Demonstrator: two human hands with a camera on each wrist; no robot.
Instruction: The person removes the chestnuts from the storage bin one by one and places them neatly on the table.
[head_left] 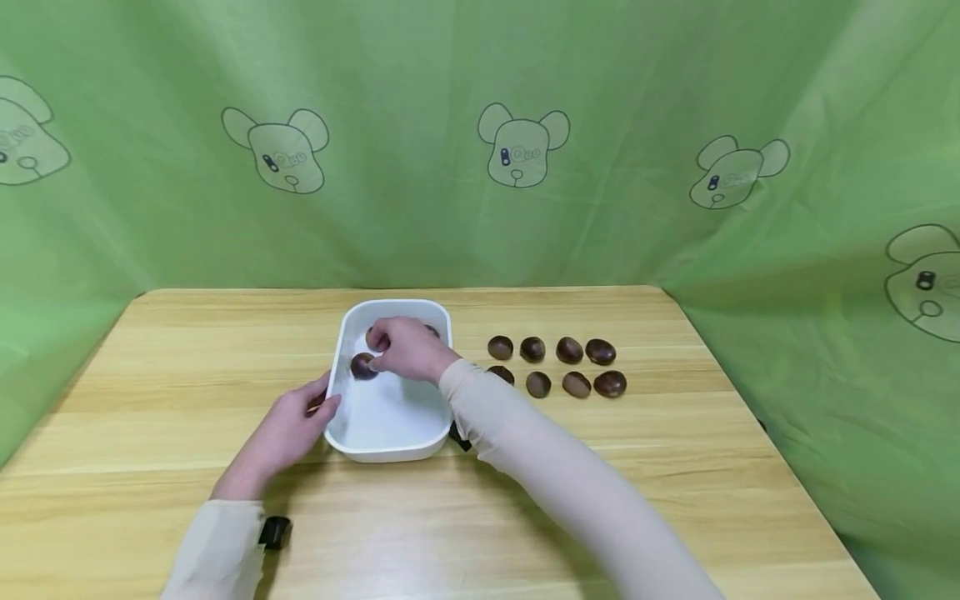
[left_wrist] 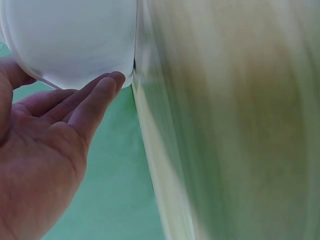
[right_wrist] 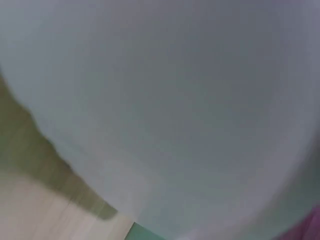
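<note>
A white rectangular tray stands on the table. My left hand holds its left side near the front, thumb at the rim and fingers against the outer wall. In the left wrist view, the left hand's fingers touch the tray's lower edge. My right hand reaches into the tray and pinches a brown chestnut between thumb and fingers, near the left wall. Another chestnut shows partly behind the fingers, and one more lies by the far right corner. A pale blur fills most of the right wrist view.
Several chestnuts lie in two rows on the wooden table, right of the tray. My right forearm crosses in front of them and partly covers one. A green curtain with printed bear faces hangs behind the table and along its sides.
</note>
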